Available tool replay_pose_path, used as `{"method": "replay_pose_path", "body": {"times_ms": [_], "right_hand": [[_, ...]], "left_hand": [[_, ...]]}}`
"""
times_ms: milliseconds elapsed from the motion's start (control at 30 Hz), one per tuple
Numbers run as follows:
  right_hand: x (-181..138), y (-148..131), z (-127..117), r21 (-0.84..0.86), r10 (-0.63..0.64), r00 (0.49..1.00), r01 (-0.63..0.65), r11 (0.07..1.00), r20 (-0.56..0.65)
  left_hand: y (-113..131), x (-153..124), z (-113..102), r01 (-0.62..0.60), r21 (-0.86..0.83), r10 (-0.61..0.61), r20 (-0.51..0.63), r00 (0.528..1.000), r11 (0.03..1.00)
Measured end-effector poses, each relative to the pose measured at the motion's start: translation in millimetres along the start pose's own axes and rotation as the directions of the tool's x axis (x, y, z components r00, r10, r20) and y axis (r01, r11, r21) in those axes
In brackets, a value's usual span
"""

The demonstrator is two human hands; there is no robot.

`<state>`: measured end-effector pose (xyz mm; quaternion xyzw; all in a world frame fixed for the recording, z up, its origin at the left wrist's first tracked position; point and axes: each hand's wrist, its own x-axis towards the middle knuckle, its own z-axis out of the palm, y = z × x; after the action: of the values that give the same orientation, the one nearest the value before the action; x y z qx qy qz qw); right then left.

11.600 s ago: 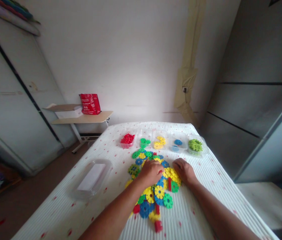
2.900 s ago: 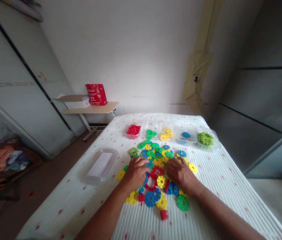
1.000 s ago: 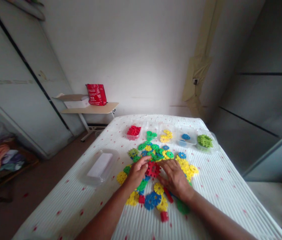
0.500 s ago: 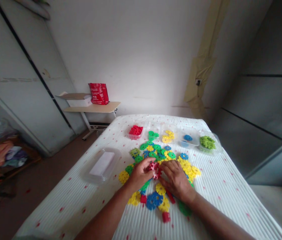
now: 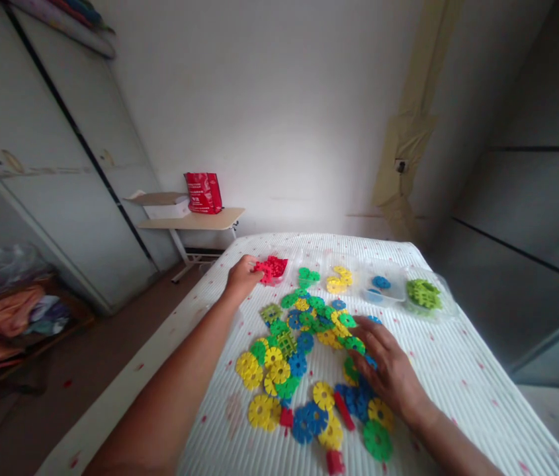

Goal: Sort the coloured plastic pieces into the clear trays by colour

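At the back left, my left hand [image 5: 242, 276] is closed on a red notched plastic piece [image 5: 262, 269]. That piece is at the left edge of a clear container of red pieces [image 5: 278, 266]. My right hand [image 5: 387, 365] rests over the right side of the loose pile, its fingers apart and a green notched disc [image 5: 353, 344] by the fingertips. Whether the fingers touch the discs I cannot tell. Around lie yellow discs [image 5: 259, 411], blue discs [image 5: 303, 423], green square lattice pieces [image 5: 286, 344], a red bar [image 5: 344, 410] and a red block [image 5: 335, 461].
Along the back stand clear containers with green discs [image 5: 308, 276], yellow discs [image 5: 339, 279], a blue disc [image 5: 381, 282] and light green pieces [image 5: 423, 293]. A quilted white cover [image 5: 458, 396] lies beneath. Behind, a small table [image 5: 194, 220] bears a red bag [image 5: 203, 193].
My left hand has carried red material from the middle to the red container at the back left. My right hand has moved right and spread its fingers, uncovering the pile's centre.
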<state>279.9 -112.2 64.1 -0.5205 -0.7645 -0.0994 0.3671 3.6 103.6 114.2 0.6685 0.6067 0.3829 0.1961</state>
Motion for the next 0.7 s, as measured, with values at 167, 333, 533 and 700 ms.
{"method": "replay_pose_path", "body": {"times_ms": [167, 333, 533, 700], "right_hand": [[-3, 4, 3, -0.031, -0.014, 0.999, 0.015, 0.999, 0.030], [-5, 10, 3, -0.003, 0.018, 0.999, -0.018, 1.000, 0.047], [-4, 12, 1, 0.009, 0.026, 0.998, -0.027, 1.000, 0.054], [-2, 9, -3, 0.020, 0.022, 0.997, -0.024, 1.000, 0.076]], "left_hand": [[12, 53, 24, 0.029, 0.185, -0.026, -0.020, 0.999, 0.982], [19, 70, 51, 0.008, 0.270, -0.020, 0.038, 0.999, 0.963], [24, 56, 51, -0.018, 0.388, 0.013, 0.016, 1.000, 0.921], [30, 24, 19, -0.077, 0.435, 0.094, -0.018, 0.995, 0.897]]}}
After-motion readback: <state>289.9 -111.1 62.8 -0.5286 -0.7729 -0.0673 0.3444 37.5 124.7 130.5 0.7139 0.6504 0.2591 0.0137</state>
